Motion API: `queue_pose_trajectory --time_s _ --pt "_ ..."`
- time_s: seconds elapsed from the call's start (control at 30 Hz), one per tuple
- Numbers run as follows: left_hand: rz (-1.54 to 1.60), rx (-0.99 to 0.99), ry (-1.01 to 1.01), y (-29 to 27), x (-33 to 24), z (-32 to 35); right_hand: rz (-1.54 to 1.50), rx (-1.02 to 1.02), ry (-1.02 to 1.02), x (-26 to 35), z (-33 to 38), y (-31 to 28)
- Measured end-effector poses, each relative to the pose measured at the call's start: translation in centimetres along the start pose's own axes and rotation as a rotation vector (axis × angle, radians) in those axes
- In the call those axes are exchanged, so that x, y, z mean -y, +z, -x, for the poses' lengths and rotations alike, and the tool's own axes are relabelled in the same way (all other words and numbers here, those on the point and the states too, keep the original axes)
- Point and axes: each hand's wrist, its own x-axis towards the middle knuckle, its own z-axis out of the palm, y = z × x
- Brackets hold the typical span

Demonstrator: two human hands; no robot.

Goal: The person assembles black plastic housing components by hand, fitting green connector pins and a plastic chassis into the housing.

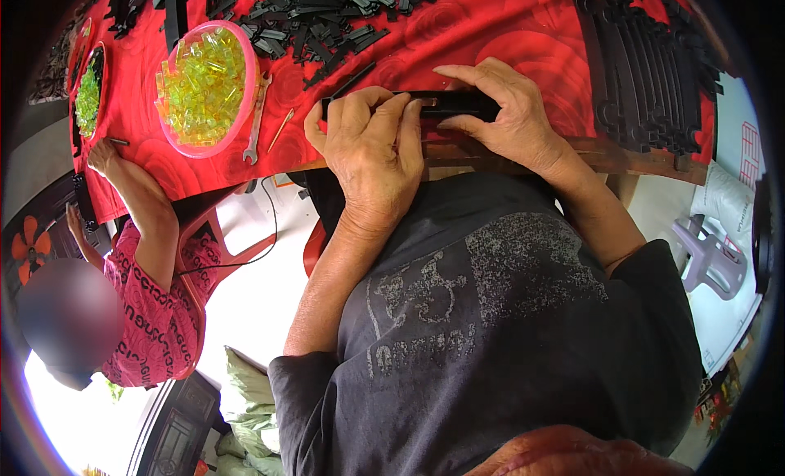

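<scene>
Two-handed handling of a black bar. The black bar (468,105) extends crosswise over the red-clothed desk (638,162), well to the right of the pink-rimmed basin (250,83) and level with its lower half. Your left hand (364,145), the one nearer the basin, has its fingers closed over the bar's left part; what lies beneath them is hidden. Your right hand (519,112), farther to the basin's right, has thumb and forefinger spread wide around the bar's other end; whether they touch it cannot be told. For good control, the left fingers should probably hold the bar level and press without twisting, while the right thumb and forefinger close evenly from opposite sides. A one-sided push could make so smooth-looking a bar slide, perhaps toward the wrench (257,124), which lies just beside the basin, on its right.
</scene>
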Motion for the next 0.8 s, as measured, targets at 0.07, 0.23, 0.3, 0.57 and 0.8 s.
queue_pose_trajectory --time_s 0.07,0.23,0.3,0.57,0.8 --pt "-0.006 0.008 0.009 -0.1 0.2 0.2 -0.001 -0.002 0.0 -0.2 0.2 0.1" --pt "-0.03 0.022 0.031 -0.3 0.1 0.3 0.01 0.01 -0.011 0.0 0.2 -0.1" --pt "-0.018 0.011 0.052 -0.1 0.5 0.4 0.001 0.057 -0.017 0.1 0.0 -0.4" --pt "-0.024 0.006 0.113 -0.5 1.0 1.4 0.004 0.228 0.019 0.9 -1.9 -1.2" --pt "0.023 -0.016 0.187 -0.4 2.2 2.9 0.082 0.476 0.079 2.5 -3.2 -1.2"
